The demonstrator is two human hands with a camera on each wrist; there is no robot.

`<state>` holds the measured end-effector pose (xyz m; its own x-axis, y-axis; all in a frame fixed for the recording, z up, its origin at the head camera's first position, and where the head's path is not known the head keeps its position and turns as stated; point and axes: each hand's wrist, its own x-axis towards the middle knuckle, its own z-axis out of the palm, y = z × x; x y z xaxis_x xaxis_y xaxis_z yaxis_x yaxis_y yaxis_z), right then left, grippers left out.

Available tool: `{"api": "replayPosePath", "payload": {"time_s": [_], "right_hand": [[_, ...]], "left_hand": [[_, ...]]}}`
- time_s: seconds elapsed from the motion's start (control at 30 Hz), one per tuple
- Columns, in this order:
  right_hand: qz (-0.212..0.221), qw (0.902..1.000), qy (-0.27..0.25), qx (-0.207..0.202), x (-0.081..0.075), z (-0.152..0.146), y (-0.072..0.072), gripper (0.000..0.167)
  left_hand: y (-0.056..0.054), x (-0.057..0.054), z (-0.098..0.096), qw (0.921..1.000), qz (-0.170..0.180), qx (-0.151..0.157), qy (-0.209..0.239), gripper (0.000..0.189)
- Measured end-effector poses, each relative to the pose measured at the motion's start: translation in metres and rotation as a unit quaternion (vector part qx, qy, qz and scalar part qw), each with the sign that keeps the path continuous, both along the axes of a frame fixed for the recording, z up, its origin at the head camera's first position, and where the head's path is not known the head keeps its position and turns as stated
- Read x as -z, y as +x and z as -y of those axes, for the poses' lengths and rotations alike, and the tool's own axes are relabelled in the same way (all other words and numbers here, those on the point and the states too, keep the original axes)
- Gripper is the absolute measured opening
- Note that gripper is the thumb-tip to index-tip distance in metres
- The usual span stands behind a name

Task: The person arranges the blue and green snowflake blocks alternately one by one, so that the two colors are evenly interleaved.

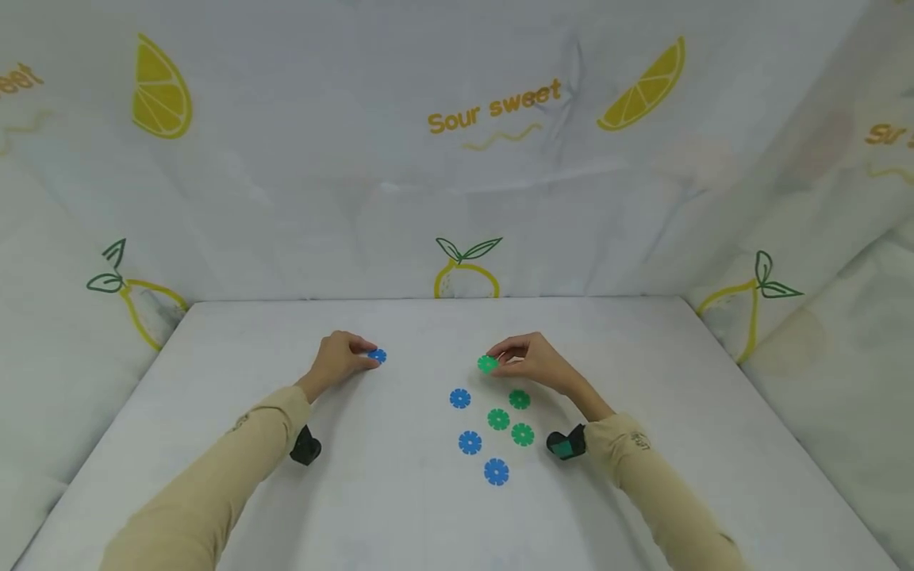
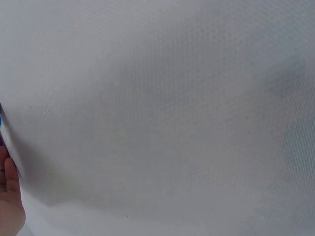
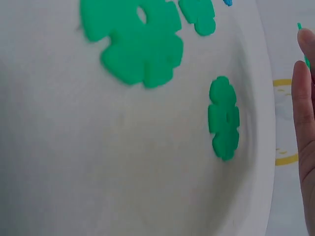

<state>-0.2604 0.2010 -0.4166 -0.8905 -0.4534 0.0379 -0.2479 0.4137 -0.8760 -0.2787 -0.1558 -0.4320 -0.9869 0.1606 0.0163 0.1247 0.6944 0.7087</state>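
Between thumb and fingers, my left hand (image 1: 339, 358) pinches a blue notched disc (image 1: 378, 356) over the left part of the white table. My right hand (image 1: 531, 361) pinches a green notched disc (image 1: 488, 364) by its right side, right of the table's middle. Just below that hand in the head view lie several loose discs, among them a green disc (image 1: 519, 399) and a blue disc (image 1: 460, 398). At the left wrist view's edge only part of the left hand (image 2: 9, 196) shows. Flat green discs (image 3: 224, 118) appear large in the right wrist view.
Nearer the front lie another blue disc (image 1: 496, 472) and a green disc (image 1: 523, 434). Each wrist wears a black device (image 1: 305, 446) below the sleeve cuff. A white curtain (image 1: 343, 159) with lemon prints rises behind the table (image 1: 400, 523) and along its sides.
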Motion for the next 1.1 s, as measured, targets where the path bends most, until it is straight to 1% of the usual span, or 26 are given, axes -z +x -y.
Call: {"api": "replayPosePath", "payload": {"time_s": [0.13, 0.23, 0.27, 0.33, 0.5, 0.57, 0.73, 0.83, 0.93, 1.1], "right_hand": [[0.002, 1.0000, -0.003, -0.006, -0.013, 0.019, 0.000, 0.027], [0.004, 1.0000, 0.006, -0.006, -0.025, 0.032, 0.001, 0.027], [0.005, 0.9999, 0.007, -0.006, -0.026, 0.036, 0.000, 0.027], [0.008, 1.0000, 0.003, -0.004, -0.023, 0.041, -0.006, 0.027], [0.025, 0.9994, -0.023, -0.006, -0.002, 0.057, -0.028, 0.029], [0.030, 0.9992, -0.027, -0.006, 0.004, 0.064, -0.034, 0.030], [0.031, 0.9993, -0.013, 0.015, 0.006, 0.078, -0.040, 0.030], [0.035, 0.9990, -0.010, 0.025, 0.006, 0.086, -0.043, 0.029], [0.037, 0.9989, -0.006, 0.029, 0.007, 0.096, -0.047, 0.028], [0.034, 0.9987, 0.006, 0.038, 0.010, 0.110, -0.050, 0.026]], "left_hand": [[-0.001, 0.000, 0.003, 1.0000, -0.001, 0.001, -0.003, 0.029], [-0.003, 0.002, 0.003, 1.0000, 0.000, 0.002, -0.003, 0.029], [-0.003, 0.002, 0.003, 1.0000, 0.001, 0.002, -0.002, 0.029], [-0.004, 0.002, 0.002, 1.0000, 0.004, 0.001, 0.001, 0.029], [-0.002, 0.002, 0.003, 1.0000, 0.008, -0.001, 0.005, 0.029], [-0.002, 0.001, 0.002, 1.0000, 0.009, 0.001, 0.004, 0.028], [-0.003, -0.002, -0.002, 0.9999, 0.011, 0.005, 0.001, 0.027], [-0.003, -0.004, -0.003, 0.9999, 0.011, -0.002, -0.004, 0.027], [-0.003, -0.004, -0.003, 0.9997, 0.016, -0.015, -0.007, 0.026], [-0.006, -0.002, -0.003, 0.9994, 0.026, -0.017, -0.013, 0.025]]}}
